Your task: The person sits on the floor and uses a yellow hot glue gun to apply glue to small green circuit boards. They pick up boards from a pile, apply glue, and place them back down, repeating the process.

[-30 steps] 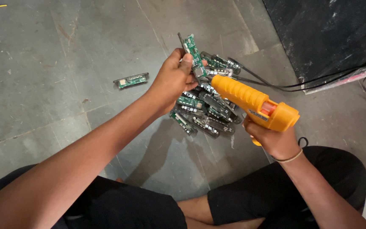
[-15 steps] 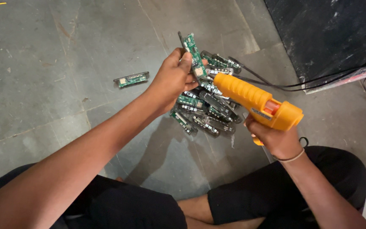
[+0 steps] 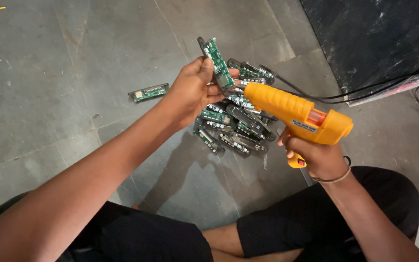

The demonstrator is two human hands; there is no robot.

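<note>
Here, left hand (image 3: 192, 90) pinching a green circuit board (image 3: 217, 63), right hand (image 3: 316, 155) gripping the glue gun (image 3: 294, 112), bare floor (image 3: 64, 73) leftward.

Likely a workshop floor; circuit boards (image 3: 233, 128) heaped on concrete (image 3: 73, 73)

Even, fairly bright light, soft shadows on the floor (image 3: 73, 87), sharp focus throughout.

Glue gun (image 3: 297, 114) nozzle tip — hidden behind the held circuit board (image 3: 218, 63).
</note>
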